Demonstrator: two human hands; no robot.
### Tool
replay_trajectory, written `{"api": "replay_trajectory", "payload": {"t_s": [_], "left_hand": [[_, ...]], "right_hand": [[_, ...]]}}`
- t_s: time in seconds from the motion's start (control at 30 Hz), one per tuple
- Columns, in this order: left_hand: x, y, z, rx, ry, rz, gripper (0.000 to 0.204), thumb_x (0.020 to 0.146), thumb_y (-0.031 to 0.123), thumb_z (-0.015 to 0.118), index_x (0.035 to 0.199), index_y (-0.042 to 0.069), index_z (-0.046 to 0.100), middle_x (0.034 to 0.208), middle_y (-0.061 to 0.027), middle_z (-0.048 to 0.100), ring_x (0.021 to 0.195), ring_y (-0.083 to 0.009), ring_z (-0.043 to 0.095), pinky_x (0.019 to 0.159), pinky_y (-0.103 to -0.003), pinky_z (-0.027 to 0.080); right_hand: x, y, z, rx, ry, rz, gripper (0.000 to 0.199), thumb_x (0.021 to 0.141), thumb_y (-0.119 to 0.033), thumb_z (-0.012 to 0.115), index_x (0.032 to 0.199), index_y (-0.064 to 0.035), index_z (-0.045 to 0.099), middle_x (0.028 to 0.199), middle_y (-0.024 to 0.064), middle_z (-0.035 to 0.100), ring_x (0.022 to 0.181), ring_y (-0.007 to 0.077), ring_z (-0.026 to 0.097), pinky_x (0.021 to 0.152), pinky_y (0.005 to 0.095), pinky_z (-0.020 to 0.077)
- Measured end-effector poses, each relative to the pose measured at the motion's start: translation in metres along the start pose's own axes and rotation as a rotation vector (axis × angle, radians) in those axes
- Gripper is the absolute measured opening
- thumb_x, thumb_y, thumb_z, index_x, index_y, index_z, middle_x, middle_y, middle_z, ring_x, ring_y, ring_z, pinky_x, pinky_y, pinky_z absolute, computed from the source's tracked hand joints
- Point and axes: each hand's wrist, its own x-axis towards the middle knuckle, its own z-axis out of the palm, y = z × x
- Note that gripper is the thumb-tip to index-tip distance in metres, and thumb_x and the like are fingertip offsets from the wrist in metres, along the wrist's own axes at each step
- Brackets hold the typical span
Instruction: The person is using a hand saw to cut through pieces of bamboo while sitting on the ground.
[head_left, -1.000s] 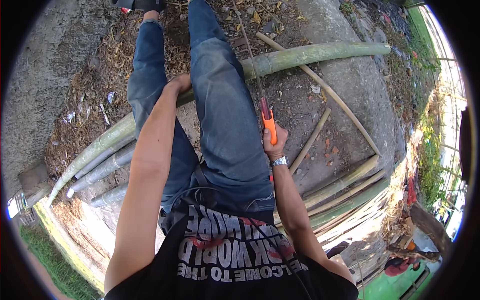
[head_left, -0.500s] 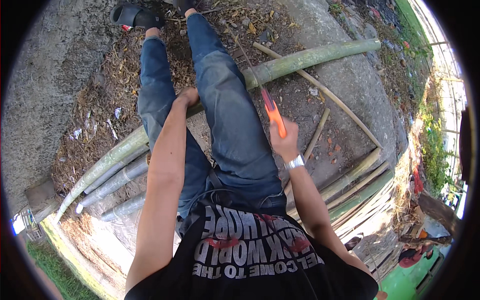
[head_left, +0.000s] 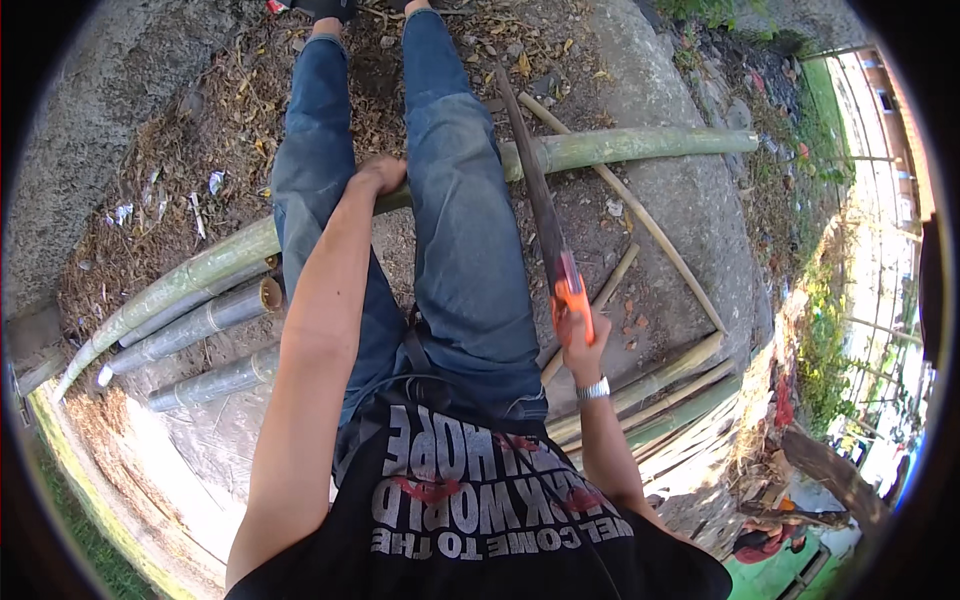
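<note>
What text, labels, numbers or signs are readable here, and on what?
Black short-sleeved T-shirt: large pale capital lettering across several lines, upside down in this view; wording not copied here.
Orange-handled hand saw with long dark metal blade: no readable marking.
Silver metal wristband: too small to read.
No readable signs elsewhere.

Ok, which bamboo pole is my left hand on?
The long green pole running beneath both your legs. Your left hand rests on it between them; the grey poles at left have no hand on them.
</note>
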Motion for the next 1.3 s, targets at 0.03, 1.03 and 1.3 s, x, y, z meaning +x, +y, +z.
{"api": "replay_trajectory", "payload": {"t_s": [0.03, 1.03, 1.3], "left_hand": [[0.002, 0.001, -0.001, -0.017, 0.004, -0.013, 0.072, 0.102, 0.057, 0.029, 0.126, 0.001, 0.069, 0.139, -0.0226, 0.060, 0.134, -0.0348, 0.055, 0.111, -0.044, 0.044], [0.013, 0.019, 0.003, 0.200, -0.083, 0.103, 0.068, 0.104, 0.052, 0.027, 0.129, 0.005, 0.068, 0.140, -0.0200, 0.061, 0.134, -0.0358, 0.056, 0.112, -0.045, 0.045], [-0.006, 0.003, -0.005, 0.457, -0.044, 0.193, 0.057, 0.104, 0.038, 0.030, 0.131, 0.002, 0.066, 0.138, -0.0214, 0.062, 0.128, -0.0361, 0.060, 0.108, -0.047, 0.048]], "right_hand": [[-0.006, -0.008, -0.004, -0.005, -0.021, -0.001, 0.045, 0.104, -0.029, 0.056, 0.070, -0.0009, 0.058, 0.056, -0.0037, 0.051, 0.049, 0.0054, 0.046, 0.050, 0.0316, 0.0430], [-0.012, -0.035, 0.001, -0.237, -0.013, 0.084, 0.025, 0.096, -0.014, 0.060, 0.076, 0.0016, 0.062, 0.056, 0.0029, 0.050, 0.052, 0.0081, 0.048, 0.049, 0.0317, 0.0371], [0.023, -0.023, -0.003, -0.195, -0.080, 0.077, 0.029, 0.096, -0.019, 0.059, 0.076, 0.0013, 0.064, 0.056, 0.0071, 0.053, 0.052, 0.0134, 0.052, 0.052, 0.0361, 0.0405]]}}
